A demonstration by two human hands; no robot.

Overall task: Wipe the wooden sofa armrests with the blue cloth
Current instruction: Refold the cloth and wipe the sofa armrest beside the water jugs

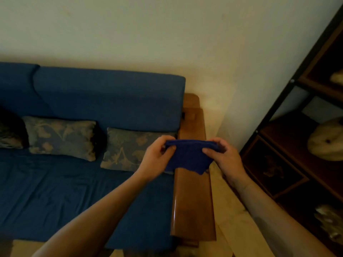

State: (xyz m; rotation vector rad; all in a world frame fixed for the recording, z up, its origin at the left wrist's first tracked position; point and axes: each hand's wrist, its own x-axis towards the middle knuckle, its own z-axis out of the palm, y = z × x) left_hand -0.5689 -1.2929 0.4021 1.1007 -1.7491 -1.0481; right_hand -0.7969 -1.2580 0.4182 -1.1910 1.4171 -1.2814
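The blue cloth (189, 156) is stretched between both hands above the sofa's right wooden armrest (193, 201). My left hand (156, 158) pinches its left top corner and my right hand (224, 156) pinches its right top corner. The cloth hangs down folded, its lower edge just over the armrest top; whether it touches the wood is unclear. The armrest is glossy brown wood running from the wall toward me. The sofa's other armrest is out of view.
The blue sofa (74, 191) carries patterned cushions (61, 138) along its backrest. A dark wooden shelf unit (300, 145) with pale objects stands at the right. A strip of light floor (233, 219) runs between armrest and shelf. A pale wall lies behind.
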